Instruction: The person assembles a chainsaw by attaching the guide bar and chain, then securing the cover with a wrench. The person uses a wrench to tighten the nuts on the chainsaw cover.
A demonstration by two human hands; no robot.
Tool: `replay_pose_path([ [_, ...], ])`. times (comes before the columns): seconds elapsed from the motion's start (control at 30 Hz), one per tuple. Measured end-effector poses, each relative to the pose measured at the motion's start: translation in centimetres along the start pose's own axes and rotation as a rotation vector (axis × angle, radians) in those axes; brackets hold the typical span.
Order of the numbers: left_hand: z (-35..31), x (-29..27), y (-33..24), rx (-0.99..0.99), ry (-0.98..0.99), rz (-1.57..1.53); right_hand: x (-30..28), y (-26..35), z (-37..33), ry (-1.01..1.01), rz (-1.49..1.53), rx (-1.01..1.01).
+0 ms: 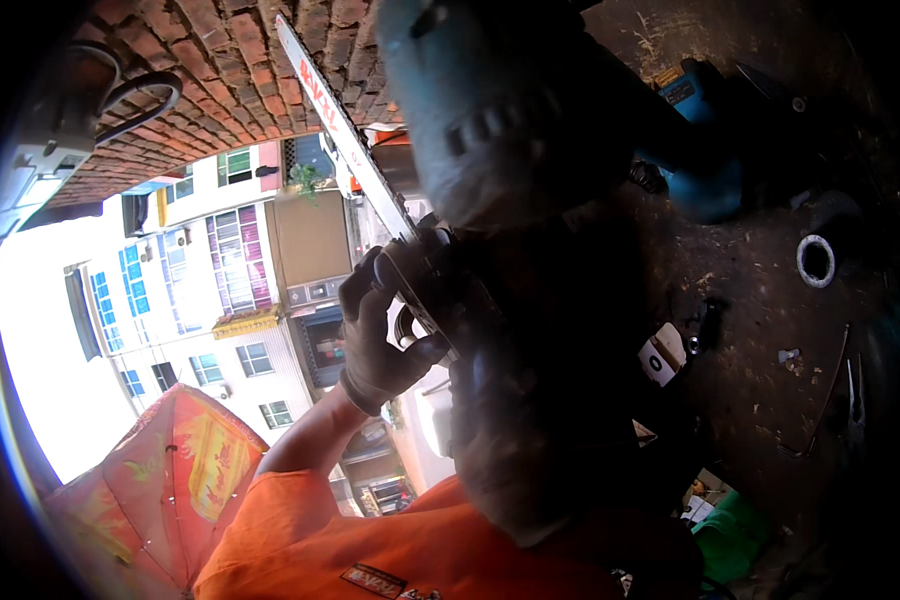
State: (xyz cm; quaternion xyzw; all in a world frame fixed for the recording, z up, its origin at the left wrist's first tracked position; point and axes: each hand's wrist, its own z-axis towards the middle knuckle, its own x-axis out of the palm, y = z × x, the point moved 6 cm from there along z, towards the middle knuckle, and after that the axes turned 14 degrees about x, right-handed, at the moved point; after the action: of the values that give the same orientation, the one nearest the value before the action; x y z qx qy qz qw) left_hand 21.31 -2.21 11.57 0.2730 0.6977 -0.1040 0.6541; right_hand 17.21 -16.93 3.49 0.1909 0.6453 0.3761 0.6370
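My left hand point(382, 345), in a dark grey work glove, is closed around the dark body end of a chainsaw point(355, 150). Fingers and thumb curl over the edge where the long pale guide bar meets the body. The bar slants up and left from the hand, its tip near the brick surface. Much of the saw's body point(440, 285) is lost in deep shadow. A large teal, slotted machine housing point(470, 130) looms close beside the bar. Below it is a blurred greyish form point(515, 470) that I cannot identify. My right hand cannot be made out in the dark.
On the dark, littered surface at right lie a pale ring point(816, 261), a small opened carton point(662, 355), pliers point(856, 400) and a thin bent rod point(830, 390). A green container point(732, 535) stands lower down. Brickwork point(220, 60), a red-orange parasol point(170, 480) and buildings point(200, 280) fill the left.
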Motion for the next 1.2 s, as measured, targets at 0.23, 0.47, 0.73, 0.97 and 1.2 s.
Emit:
replay_pose_path([
  [0.23,-1.1,1.0,1.0,-0.092,-0.124,-0.046,-0.7,0.8,0.2,0.113,0.092,0.041],
  [0.47,-2.5,0.9,1.4,-0.193,-0.277,-0.187,-0.8,2.3,-0.7,0.348,0.21,0.206],
  [0.73,-3.9,2.5,2.5,-0.159,-0.458,-0.349,-10.7,10.9,10.3,-0.025,0.62,0.064],
  [0.97,-4.1,2.5,2.8,-0.145,-0.554,-0.524,-5.3,15.4,22.7,0.137,0.599,0.09],
  [1.2,-4.1,3.3,3.0,-0.148,-0.638,-0.493,-2.1,14.5,26.3,0.129,0.591,0.12],
])
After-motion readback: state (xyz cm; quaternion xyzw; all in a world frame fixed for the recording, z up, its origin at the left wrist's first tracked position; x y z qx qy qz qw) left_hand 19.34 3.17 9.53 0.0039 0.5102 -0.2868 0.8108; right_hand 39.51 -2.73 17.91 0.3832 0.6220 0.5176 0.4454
